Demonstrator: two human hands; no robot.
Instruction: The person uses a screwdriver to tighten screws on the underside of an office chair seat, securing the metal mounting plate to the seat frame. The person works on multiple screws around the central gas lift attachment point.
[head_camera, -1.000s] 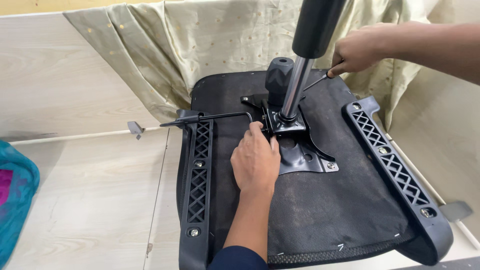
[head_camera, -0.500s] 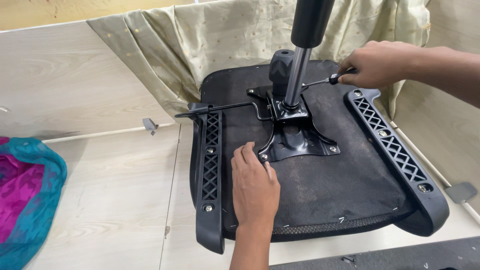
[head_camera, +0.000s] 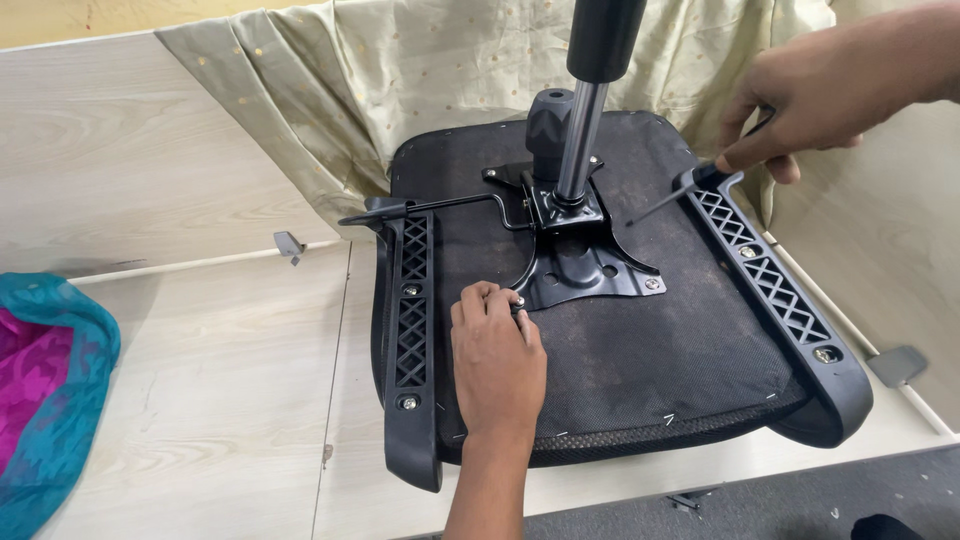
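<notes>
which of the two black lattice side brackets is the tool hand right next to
The lattice bracket on the picture's right: the right hand holds its tool beside its top end.

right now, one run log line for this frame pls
left hand: fingertips on bolt at mounting plate corner | right hand: holds screwdriver | upturned chair seat on table

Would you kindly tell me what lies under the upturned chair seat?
A pale green cloth spreads from under the upturned chair seat at its far edge, over a light wooden surface. How far the cloth reaches beneath is hidden by the seat.
</notes>
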